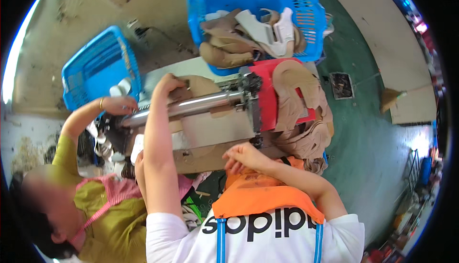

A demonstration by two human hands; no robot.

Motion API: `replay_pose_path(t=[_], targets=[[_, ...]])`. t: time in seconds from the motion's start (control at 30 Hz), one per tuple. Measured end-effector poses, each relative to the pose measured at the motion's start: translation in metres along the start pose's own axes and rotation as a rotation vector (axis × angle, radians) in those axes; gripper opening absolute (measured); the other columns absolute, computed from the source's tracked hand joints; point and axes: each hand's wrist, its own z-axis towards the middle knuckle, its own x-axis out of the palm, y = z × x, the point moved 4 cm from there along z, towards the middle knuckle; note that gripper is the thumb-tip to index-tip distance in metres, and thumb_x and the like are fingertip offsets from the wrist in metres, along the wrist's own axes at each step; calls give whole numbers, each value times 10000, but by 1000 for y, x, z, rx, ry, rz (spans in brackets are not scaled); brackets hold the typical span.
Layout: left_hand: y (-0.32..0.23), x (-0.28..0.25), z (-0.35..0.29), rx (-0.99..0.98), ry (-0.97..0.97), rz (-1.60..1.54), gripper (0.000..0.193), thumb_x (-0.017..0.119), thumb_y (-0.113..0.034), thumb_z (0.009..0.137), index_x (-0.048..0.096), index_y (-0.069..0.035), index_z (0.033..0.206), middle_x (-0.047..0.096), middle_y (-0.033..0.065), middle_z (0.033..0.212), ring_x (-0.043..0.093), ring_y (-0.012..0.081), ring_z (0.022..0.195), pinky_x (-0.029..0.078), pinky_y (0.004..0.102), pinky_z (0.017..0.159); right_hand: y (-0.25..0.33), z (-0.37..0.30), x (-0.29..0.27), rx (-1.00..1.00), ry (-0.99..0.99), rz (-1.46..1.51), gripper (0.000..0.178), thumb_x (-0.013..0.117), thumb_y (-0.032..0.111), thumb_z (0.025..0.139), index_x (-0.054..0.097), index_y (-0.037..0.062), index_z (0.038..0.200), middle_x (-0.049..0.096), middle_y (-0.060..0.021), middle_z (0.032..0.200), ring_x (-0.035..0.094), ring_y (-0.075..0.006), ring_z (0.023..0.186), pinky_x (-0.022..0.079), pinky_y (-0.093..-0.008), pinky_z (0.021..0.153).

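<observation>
Reaching over the steel roller (205, 104) of a machine, my left hand (166, 86) has its fingers bent onto a small brown sheet piece (180, 93) on the far side. The bent fingers partly hide it. A larger tan piece (203, 87) lies beside it. My right hand (245, 158) hovers at the near edge of the machine bed (217, 128), in front of my orange apron (267, 200). Its fingers are loosely curled and apart, with nothing visible in them. More flat brown material (205, 157) lies along the near edge.
A co-worker's braceleted hand (118, 105) is at the roller's left end; their other hand is beside a white piece (137, 147). Blue baskets (318, 24) stand behind, one full of cut pieces. Brown pieces (296, 88) heap over a red surface (263, 88) at right.
</observation>
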Motion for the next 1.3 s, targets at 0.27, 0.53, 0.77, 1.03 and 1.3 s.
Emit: replay_pose_path(t=[0.27,0.53,0.77,1.03,1.3], targets=[[-158,-106,-91,721,-542,-260,358,586,72,651,504,0,992,587,71,863,549,133,784,444,259,682,55,-124,-181,-433,-1338,-664,266,617,139,774,574,42,1018,589,-114,877,577,-237,785,462,-341,699],[-354,-111,-59,1085,-479,-622,430,629,18,698,500,7,1108,594,106,961,596,212,853,481,298,738,30,-111,-256,-512,-1381,-819,693,701,255,701,373,50,1277,459,-183,1195,437,-331,1124,348,-412,945],[-382,16,63,669,55,-1486,379,626,12,701,502,6,1060,578,117,988,597,250,882,518,403,747,32,-104,-257,-454,-1238,-528,728,718,266,681,373,71,1291,491,-181,1150,465,-299,1101,382,-366,923],[-284,82,-9,538,90,-732,590,681,-50,691,421,-2,1218,489,117,1200,499,215,1056,420,328,873,53,-129,-253,-364,-1026,-478,473,700,217,671,551,54,1089,580,-133,906,574,-276,892,449,-344,770],[-188,77,-220,886,-31,-366,1027,801,-230,565,210,-19,1377,227,153,1427,45,261,1359,91,396,1078,135,-171,-77,-857,-210,-675,173,651,68,685,549,32,820,586,-101,788,572,-220,654,444,-279,593]])
